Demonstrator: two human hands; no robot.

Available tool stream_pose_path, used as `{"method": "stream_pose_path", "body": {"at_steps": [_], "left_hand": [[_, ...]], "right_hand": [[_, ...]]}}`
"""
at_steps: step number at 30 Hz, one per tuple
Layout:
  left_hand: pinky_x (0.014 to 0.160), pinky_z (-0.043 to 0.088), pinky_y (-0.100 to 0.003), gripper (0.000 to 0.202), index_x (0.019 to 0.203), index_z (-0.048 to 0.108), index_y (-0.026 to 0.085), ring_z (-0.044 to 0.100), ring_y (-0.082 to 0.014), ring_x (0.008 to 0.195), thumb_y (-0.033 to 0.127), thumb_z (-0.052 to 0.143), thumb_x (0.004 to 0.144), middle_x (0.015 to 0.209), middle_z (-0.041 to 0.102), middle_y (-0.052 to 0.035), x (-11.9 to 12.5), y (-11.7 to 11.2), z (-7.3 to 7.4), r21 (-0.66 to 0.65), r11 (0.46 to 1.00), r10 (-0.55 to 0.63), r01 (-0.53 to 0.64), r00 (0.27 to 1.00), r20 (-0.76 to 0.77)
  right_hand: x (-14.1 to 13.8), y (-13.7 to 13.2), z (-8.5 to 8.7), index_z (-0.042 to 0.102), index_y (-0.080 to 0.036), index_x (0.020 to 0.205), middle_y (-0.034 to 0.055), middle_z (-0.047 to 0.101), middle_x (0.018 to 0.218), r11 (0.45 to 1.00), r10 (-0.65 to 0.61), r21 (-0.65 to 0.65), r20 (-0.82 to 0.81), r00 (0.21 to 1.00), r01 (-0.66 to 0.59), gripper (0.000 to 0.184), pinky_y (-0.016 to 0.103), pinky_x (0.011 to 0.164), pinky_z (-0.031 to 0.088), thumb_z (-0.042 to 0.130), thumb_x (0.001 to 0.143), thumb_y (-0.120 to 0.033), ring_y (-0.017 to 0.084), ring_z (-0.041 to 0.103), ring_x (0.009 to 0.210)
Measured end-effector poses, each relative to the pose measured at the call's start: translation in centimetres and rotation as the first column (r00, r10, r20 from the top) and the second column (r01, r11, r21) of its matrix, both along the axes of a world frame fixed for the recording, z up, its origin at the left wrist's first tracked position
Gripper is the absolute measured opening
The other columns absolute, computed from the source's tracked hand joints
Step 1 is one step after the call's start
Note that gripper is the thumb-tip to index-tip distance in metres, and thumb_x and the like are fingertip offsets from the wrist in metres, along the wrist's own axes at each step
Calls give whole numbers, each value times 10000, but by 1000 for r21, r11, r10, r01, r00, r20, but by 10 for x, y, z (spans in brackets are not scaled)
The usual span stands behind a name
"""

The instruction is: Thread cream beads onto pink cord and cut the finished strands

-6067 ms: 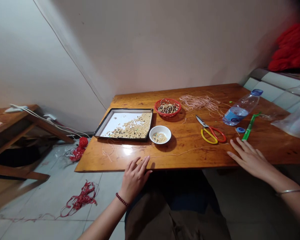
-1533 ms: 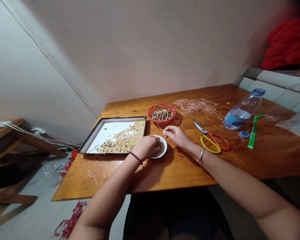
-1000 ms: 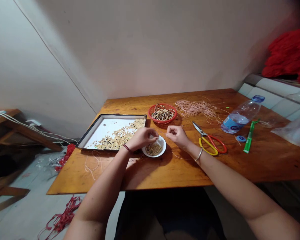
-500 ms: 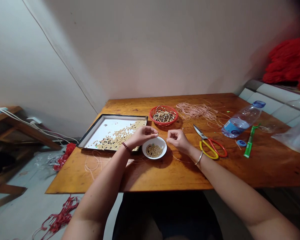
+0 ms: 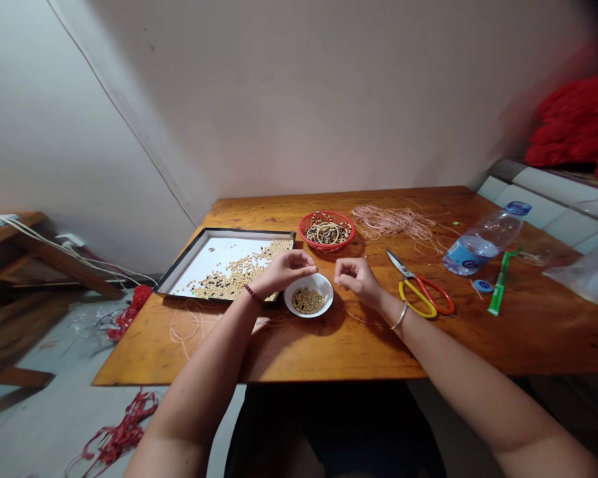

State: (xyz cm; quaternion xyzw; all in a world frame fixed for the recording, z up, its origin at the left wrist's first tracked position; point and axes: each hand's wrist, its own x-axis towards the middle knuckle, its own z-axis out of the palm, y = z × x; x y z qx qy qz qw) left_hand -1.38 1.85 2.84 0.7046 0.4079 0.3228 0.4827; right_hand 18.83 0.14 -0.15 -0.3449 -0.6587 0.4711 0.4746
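My left hand (image 5: 294,265) is closed in a pinch above the back rim of a small white bowl (image 5: 327,304). A tiny bead sits at its fingertips, hard to make out now. Cream and dark beads (image 5: 307,301) lie in the bowl. To the right of the bowl, my right hand (image 5: 355,277) pinches a thin cord (image 5: 351,312), which trails below it onto the table. A small gap separates the two hands. Left of the bowl, a black-edged white tray (image 5: 194,255) holds many loose beads (image 5: 234,275), partly covered by my left wrist.
Behind the hands stands a red basket (image 5: 306,242) of strung beads. A pink cord bundle (image 5: 391,220), scissors (image 5: 418,292), a water bottle (image 5: 471,249), a blue cap (image 5: 482,286) and a green tube (image 5: 499,285) lie rightward on the wooden table (image 5: 299,365).
Both hands keep nearly the same place and pinch, with only a slight shift of the fingers. The whole view has drifted a little; the bowl and tray stay put.
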Motion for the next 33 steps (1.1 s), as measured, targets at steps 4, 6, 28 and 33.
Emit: {"method": "stream_pose_path", "body": {"at_steps": [4,6,28,33], "left_hand": [[614,457,-206,344,801,598,117,586,-96,654,401,750,679,733,646,-21,1,-1,0,-77,997,-23,30,996,88],[610,451,-202,363,807,588,118,584,-91,648,406,758,667,726,644,-16,1,-1,0,-118,992,-29,45,990,135],[702,482,-239,359,881,649,116,619,-124,757,388,760,677,874,691,-59,1,-3,1,-123,992,-19,40,985,171],[682,485,-237,351,884,652,114,612,-123,747,390,745,690,875,687,-63,1,-3,1,-86,996,-19,30,993,120]], "right_hand": [[0,0,1,478,-176,513,-42,429,480,1000,2,-12,7,1000,-2,127,218,446,250,551,600,-235,80,348,469],[0,0,1,485,-174,513,-44,421,474,1000,3,-15,-2,1000,-3,129,217,442,245,557,599,-236,77,340,461],[2,-4,3,511,-171,530,-33,458,488,1000,0,23,-18,1000,1,133,221,454,272,564,624,-248,85,373,469],[2,-3,2,505,-175,529,-32,454,486,1000,-4,7,7,1000,4,132,224,454,275,557,623,-251,89,378,471]]}}
